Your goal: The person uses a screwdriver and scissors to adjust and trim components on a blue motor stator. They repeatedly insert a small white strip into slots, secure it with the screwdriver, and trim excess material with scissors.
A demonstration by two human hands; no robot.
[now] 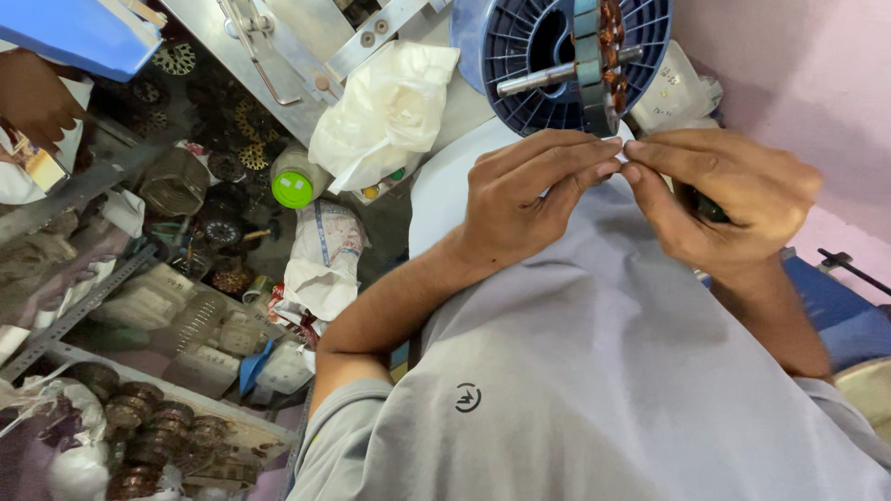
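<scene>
Both grips pinched together: left hand (534, 190) and right hand (719, 199) fingertips meet on a small white strip (620, 146), too small to tell what kind. Right palm also wraps something dark. Keep the pinch tight and steady. Just beyond the grip: copper-wound motor stator on a steel shaft (599, 60), backed by a blue ribbed plastic spool (520, 42).

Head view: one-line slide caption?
Left hand and right hand pinch a small white piece below a copper-wound stator.
</scene>
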